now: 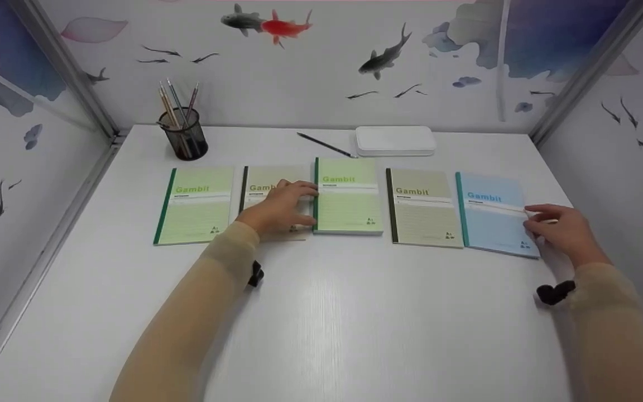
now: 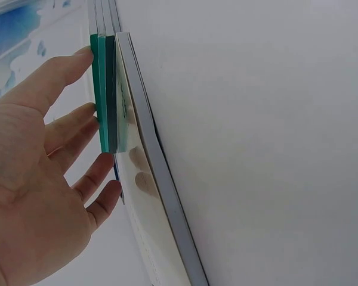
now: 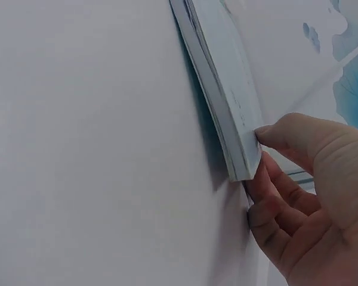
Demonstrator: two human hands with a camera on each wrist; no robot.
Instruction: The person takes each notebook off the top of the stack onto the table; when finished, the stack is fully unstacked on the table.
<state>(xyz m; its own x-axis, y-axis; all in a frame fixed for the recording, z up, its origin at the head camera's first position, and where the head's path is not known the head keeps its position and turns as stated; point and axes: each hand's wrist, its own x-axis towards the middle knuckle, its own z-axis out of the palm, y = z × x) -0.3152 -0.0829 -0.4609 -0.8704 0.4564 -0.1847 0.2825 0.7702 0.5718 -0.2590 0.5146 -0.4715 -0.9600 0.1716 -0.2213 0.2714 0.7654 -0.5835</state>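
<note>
Five notebooks lie in a row on the table (image 1: 321,312) — left hand (image 1: 277,207) flat, fingers straight, on the second notebook (image 1: 260,190), right hand (image 1: 561,226) pinching the blue notebook (image 1: 492,215) by its lifted edge — none gathered yet.

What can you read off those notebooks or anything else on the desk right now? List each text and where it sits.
"Gambit": cover of the leftmost green notebook.
"Gamb", the rest hidden by the left hand: beige notebook under hand.
"Gambit": middle green notebook.
"Gambit": right beige notebook.
"Gambit": blue notebook, its right edge held by the right hand.
The small line under each title and the corner marks: too small to read.
White case: no text visible.
</note>
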